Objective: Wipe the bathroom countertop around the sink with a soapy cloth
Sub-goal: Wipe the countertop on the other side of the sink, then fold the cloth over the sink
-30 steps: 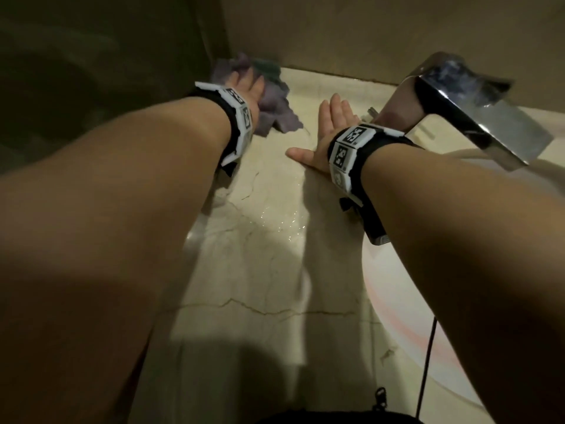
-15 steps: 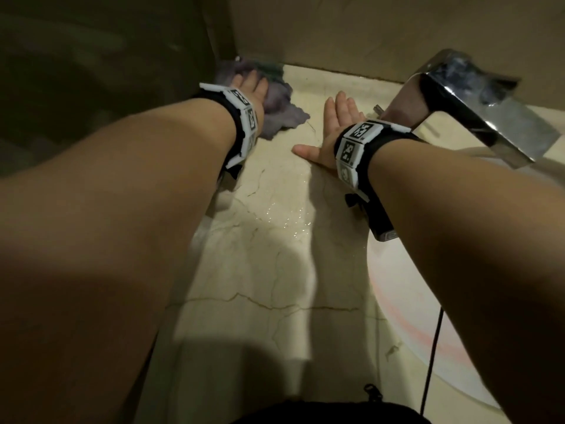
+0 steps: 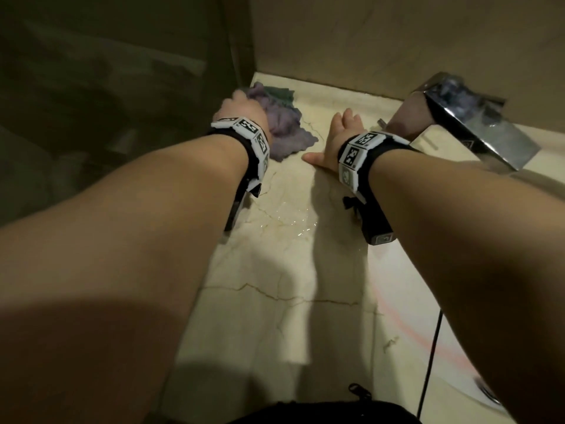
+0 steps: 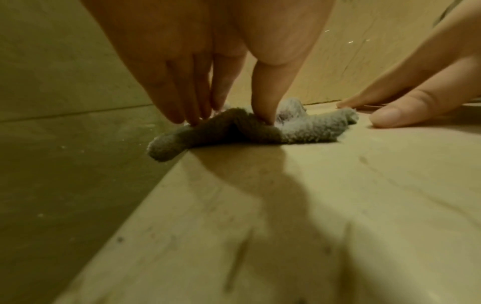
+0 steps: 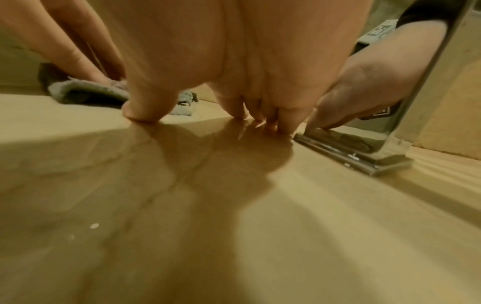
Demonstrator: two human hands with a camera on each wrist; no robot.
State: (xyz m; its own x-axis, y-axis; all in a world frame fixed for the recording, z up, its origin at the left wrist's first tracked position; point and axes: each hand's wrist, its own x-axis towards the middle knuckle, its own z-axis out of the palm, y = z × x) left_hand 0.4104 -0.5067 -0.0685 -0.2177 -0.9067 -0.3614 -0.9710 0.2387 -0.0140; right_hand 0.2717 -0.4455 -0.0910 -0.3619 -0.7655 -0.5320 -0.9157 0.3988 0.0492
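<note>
A crumpled purple-grey cloth (image 3: pixel 284 127) (image 4: pixel 299 131) (image 5: pixel 86 90) lies in the back left corner of the beige marble countertop (image 3: pixel 275 258), one end poking over the left edge. My left hand (image 3: pixel 241 110) (image 4: pixel 229 121) arches over it, fingertips and thumb pinching a raised fold. My right hand (image 3: pixel 339 133) (image 5: pixel 208 115) rests flat on the counter just right of the cloth, fingers straight, thumb spread, holding nothing. The white sink (image 3: pixel 458 316) curves in at the right.
A chrome faucet (image 3: pixel 477 127) (image 5: pixel 390 144) stands right of my right hand, its base almost touching my fingertips. A wet patch (image 3: pixel 293 221) glistens between my wrists. A dark panel (image 3: pixel 122 87) bounds the counter's left edge and a wall (image 3: pixel 367 41) the back.
My left hand went from lying flat on the cloth to arching up and gathering it with the fingertips. My right hand has stayed planted on the counter.
</note>
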